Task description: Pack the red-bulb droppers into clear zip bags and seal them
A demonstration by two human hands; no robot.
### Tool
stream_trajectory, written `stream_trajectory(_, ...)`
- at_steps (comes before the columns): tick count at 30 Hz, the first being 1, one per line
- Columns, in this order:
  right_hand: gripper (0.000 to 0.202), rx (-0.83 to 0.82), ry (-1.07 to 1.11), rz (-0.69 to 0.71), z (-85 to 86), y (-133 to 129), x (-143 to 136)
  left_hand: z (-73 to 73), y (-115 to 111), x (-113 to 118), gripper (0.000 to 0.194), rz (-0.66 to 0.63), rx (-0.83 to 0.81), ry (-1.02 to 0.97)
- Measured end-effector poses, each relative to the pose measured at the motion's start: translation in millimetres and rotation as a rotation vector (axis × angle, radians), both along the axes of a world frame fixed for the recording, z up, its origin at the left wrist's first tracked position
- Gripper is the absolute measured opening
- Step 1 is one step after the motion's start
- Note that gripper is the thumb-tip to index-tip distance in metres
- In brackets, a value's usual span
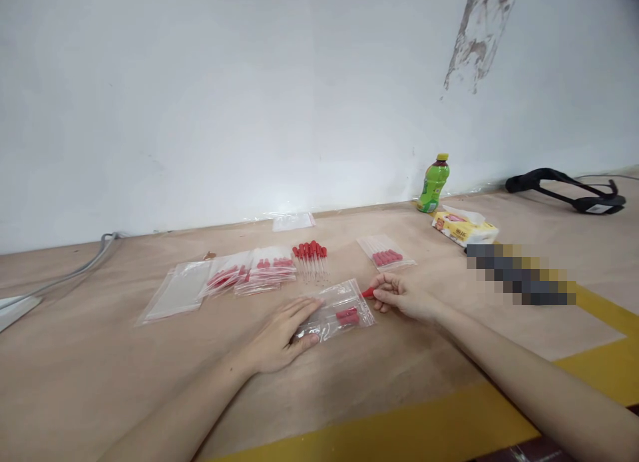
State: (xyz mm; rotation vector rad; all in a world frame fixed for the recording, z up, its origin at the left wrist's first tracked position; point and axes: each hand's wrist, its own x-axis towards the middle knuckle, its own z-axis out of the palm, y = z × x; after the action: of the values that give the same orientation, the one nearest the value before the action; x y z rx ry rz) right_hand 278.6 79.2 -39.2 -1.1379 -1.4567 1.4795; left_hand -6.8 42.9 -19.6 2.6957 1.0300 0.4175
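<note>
My left hand (279,335) lies flat on a clear zip bag (335,310) on the wooden surface, its fingers spread over the bag's left end. A few red-capped droppers lie inside the bag. My right hand (399,295) pinches a red-capped dropper (368,292) at the bag's right edge. Behind the bag lies a loose row of red-capped droppers (310,255). A filled bag of droppers (385,253) sits to the right of that row, and several filled bags (254,273) are stacked to its left.
Empty clear bags (177,292) lie at the left. A green bottle (433,184) stands by the white wall, with a tissue pack (464,226) beside it and a black strap device (566,190) at far right. A grey cable (64,272) runs at the left.
</note>
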Motion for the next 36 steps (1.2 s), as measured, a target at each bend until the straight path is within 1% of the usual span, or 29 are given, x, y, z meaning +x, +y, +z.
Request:
stream_trajectory(3, 0.031, 0.077, -0.133, 0.092, 2.2, 1.5, 0.5, 0.1, 0.2, 0.3, 0.05, -0.003, -0.003, 0.0)
stream_trajectory(6, 0.027, 0.192, -0.242, 0.128, 2.2, 3.2, -3.8, 0.3, 0.1, 0.4, 0.05, -0.007, 0.0, -0.001)
stream_trajectory(8, 0.023, 0.291, -0.284, 0.099, 0.2, 5.0, -7.1, 0.5, 0.1, 0.4, 0.05, -0.012, 0.003, -0.002)
stream_trajectory(10, 0.022, 0.351, -0.311, 0.041, -2.6, 7.2, -10.2, 0.5, 0.2, 0.4, 0.05, -0.015, 0.004, -0.005)
stream_trajectory(15, 0.018, 0.397, -0.338, -0.061, -6.3, 10.1, -19.6, -0.8, 1.0, 0.4, 0.051, -0.004, 0.006, -0.017)
stream_trajectory(18, 0.014, 0.476, -0.367, -0.109, -6.4, 7.4, -26.8, -1.7, 1.6, 0.4, 0.051, -0.023, 0.014, -0.028)
stream_trajectory(19, 0.012, 0.509, -0.376, -0.104, -6.5, 6.0, -28.7, -1.9, 1.7, 0.4, 0.051, -0.029, 0.016, -0.032)
stream_trajectory(21, 0.01, 0.555, -0.363, -0.048, -6.4, 3.6, -30.5, -1.8, 1.8, 0.5, 0.051, -0.033, 0.02, -0.042)
stream_trajectory(23, 0.012, 0.541, -0.338, 0.003, -5.6, 3.7, -28.9, -1.5, 1.8, 0.7, 0.051, -0.026, 0.016, -0.049)
stream_trajectory(24, 0.013, 0.505, -0.329, 0.002, -4.9, 5.5, -27.1, -1.3, 1.8, 0.8, 0.051, -0.02, 0.011, -0.046)
stream_trajectory(25, 0.014, 0.461, -0.324, -0.024, -3.8, 8.6, -25.1, -1.1, 1.8, 1.0, 0.051, -0.015, 0.006, -0.038)
stream_trajectory(27, 0.016, 0.401, -0.325, -0.119, -0.6, 18.9, -22.1, -0.7, 2.0, 1.3, 0.049, -0.009, -0.003, -0.012)
stream_trajectory(30, 0.013, 0.425, -0.396, -0.266, 7.2, 41.5, -28.2, -0.4, 2.0, 1.5, 0.047, -0.014, -0.013, 0.014)
stream_trajectory(32, 0.01, 0.45, -0.492, -0.301, 13.8, 57.6, -42.5, -0.3, 1.6, 1.5, 0.047, -0.018, -0.017, 0.011)
stream_trajectory(34, 0.01, 0.469, -0.568, -0.298, 20.4, 72.5, -63.5, -0.5, 1.3, 1.3, 0.048, -0.024, -0.018, 0.003)
stream_trajectory(36, 0.013, 0.485, -0.594, -0.313, 25.7, 86.2, -86.4, -1.2, 1.4, 0.9, 0.048, -0.03, -0.02, 0.0)
